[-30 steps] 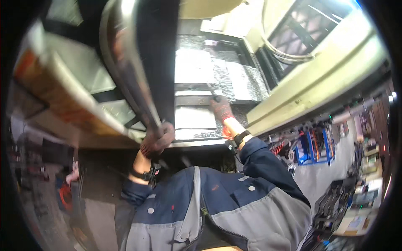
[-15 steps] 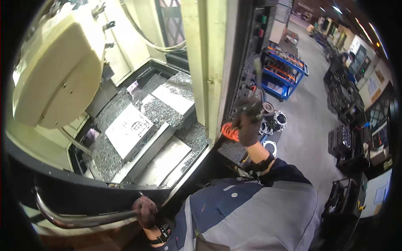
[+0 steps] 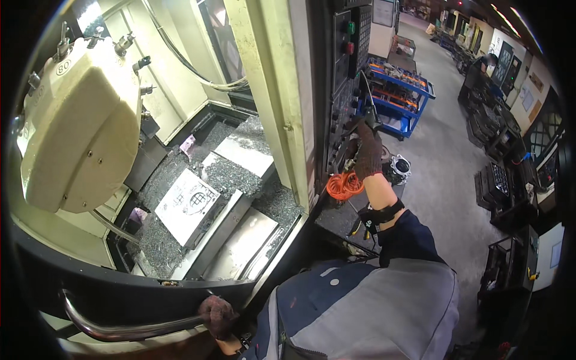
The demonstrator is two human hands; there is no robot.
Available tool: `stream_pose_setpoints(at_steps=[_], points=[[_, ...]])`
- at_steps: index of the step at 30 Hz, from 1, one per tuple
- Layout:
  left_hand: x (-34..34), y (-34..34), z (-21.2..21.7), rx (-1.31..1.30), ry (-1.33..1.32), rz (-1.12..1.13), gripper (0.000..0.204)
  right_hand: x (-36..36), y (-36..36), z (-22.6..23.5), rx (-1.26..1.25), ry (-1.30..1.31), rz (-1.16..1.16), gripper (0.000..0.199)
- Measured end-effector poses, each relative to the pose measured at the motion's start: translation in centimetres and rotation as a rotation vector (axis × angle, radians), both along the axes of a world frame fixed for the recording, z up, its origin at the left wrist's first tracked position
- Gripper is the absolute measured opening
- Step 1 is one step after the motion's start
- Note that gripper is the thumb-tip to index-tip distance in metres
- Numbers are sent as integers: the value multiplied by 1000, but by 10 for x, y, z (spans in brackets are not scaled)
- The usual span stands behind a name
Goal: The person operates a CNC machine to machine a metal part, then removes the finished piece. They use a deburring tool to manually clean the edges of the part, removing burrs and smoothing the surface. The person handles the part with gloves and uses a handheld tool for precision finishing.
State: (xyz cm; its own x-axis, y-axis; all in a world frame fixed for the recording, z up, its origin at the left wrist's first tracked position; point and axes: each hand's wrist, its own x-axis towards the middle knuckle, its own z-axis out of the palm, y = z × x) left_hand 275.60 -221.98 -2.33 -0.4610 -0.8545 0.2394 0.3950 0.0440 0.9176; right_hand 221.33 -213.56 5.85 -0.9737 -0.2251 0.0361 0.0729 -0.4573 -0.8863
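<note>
Handle (image 3: 138, 332) sits in the curled left hand (image 3: 217, 315); the right hand (image 3: 369, 151) grips a black air gun (image 3: 372, 117).

Strong whitish-yellow light fills the machine's cream interior (image 3: 186, 24), the brightest area. Glare washes out much of the flat metal plate (image 3: 188, 207), and loose metal chips (image 3: 231, 173) sparkle around it. The curved metal handle (image 3: 138, 330) carries streaky highlights. Outside, the aisle floor (image 3: 435, 174) is dimmer and greyish, with glowing ceiling strips (image 3: 507, 20) at upper right. The gloved right hand (image 3: 368, 153) looks dark against the shadowed control panel (image 3: 343, 78). Nearby details are fairly sharp; the aisle's far end is soft. Fisheye distortion bends straight edges, and black corners round the view.
</note>
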Motion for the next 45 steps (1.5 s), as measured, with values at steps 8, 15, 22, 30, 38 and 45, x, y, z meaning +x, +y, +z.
stream_pose_setpoints(at_steps=[8, 15, 22, 30, 38, 45], points=[[-1, 2, 3, -16, -49, 32, 26, -4, -3, 3, 27, 53, -23, 23], [4, 0, 1, 171, 11, -72, 12, 73, -8, -29, -34, 323, 232, 32], [8, 3, 1, 99, -155, 39, 26, 193, -75, -83, 1007, 779, 1014, 45], [9, 0, 1, 76, -47, -31, 23, 246, -166, -130, 1203, 976, 1085, 48], [18, -3, -15, 116, -96, -62, 20, 264, -242, -124, 1323, 1073, 1106, 55], [33, -7, -41, 432, 129, -191, 15, 271, -257, -115, 1304, 1019, 1091, 53]])
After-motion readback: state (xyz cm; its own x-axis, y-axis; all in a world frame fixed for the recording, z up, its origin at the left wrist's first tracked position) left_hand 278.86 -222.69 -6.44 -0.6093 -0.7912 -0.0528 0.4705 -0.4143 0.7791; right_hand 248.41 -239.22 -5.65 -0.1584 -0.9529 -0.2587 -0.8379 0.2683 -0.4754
